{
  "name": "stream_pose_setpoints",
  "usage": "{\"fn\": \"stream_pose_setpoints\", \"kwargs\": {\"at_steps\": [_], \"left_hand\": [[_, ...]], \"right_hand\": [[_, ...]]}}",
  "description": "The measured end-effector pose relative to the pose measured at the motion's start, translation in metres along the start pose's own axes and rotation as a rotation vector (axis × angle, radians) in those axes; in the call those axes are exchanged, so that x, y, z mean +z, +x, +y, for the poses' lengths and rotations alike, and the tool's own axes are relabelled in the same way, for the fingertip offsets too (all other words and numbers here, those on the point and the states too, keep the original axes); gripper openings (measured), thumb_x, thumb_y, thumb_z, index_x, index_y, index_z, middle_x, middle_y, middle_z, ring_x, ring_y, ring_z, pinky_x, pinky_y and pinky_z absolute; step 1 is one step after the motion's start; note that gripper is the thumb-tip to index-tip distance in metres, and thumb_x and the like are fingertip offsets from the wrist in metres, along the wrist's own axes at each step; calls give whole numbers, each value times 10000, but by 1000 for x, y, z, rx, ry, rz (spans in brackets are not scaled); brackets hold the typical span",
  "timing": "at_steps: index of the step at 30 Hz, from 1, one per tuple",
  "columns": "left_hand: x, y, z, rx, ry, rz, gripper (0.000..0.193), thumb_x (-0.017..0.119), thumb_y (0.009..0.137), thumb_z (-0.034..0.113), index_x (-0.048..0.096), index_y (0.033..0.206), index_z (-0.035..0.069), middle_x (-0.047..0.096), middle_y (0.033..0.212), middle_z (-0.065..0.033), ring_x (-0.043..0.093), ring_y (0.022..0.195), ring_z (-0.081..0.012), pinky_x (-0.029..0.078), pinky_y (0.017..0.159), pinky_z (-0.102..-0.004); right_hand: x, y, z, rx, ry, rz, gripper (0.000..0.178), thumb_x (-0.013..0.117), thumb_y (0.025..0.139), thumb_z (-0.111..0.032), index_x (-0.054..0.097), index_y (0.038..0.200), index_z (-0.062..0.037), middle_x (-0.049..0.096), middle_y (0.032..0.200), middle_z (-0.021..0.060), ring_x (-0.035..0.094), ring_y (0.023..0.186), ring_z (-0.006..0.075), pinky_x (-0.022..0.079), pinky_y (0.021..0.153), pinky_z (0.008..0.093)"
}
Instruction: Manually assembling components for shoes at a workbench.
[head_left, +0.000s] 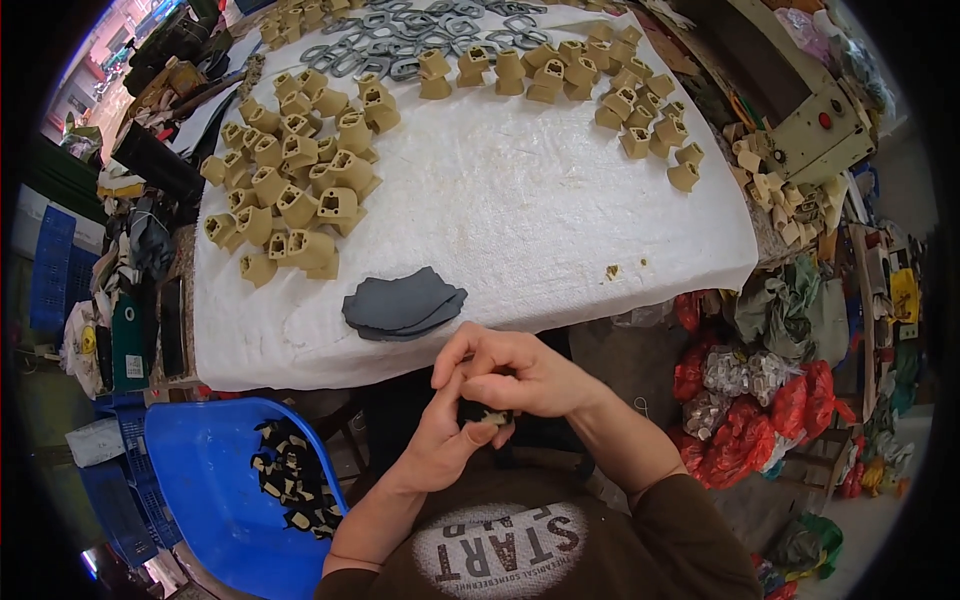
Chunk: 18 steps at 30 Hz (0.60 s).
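Close to my body, just off the table's near edge, my left hand (437,445) and my right hand (532,375) meet around a small beige block with a dark covering (487,412). Fingers of both hands are closed on it and hide most of its shape. A short stack of dark grey cut sheets (402,303) lies on the table just beyond my hands. To the left on the white cloth (480,210) stand many hollow beige blocks (297,205), crowded together.
More beige blocks (550,75) and grey oval rings (400,40) cover the far side. Below the table at left, a blue tub (210,480) holds several black-and-beige pieces (295,475). Red plastic bags (735,445) lie at right, near a machine with a red button (825,120).
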<state>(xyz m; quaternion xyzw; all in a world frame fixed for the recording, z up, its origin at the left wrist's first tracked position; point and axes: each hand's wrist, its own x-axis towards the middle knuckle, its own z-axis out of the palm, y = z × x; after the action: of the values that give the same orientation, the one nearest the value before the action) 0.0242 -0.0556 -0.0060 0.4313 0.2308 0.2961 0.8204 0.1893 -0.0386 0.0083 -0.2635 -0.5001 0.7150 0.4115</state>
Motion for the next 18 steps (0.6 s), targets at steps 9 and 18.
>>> {"fn": "stream_pose_setpoints", "kwargs": {"at_steps": [9, 18], "left_hand": [[0, 6, 7, 135, -239, 134, 535, 575, 872, 410, 353, 1231, 81, 511, 997, -52, 538, 799, -143, 470, 654, -276], [12, 8, 1, 135, -123, 354, 329, 447, 880, 310, 422, 1130, 97, 504, 989, -38, 522, 784, -94, 455, 611, -247]], "right_hand": [[25, -15, 24, -90, -143, 286, 518, 269, 980, -454, 476, 1273, -80, 430, 1225, 84, 486, 781, 93, 413, 634, 206], [33, -12, 40, -282, -311, 417, 333, 406, 954, -215, 513, 1226, -55, 436, 1229, 76, 504, 826, 101, 436, 649, 212]]}}
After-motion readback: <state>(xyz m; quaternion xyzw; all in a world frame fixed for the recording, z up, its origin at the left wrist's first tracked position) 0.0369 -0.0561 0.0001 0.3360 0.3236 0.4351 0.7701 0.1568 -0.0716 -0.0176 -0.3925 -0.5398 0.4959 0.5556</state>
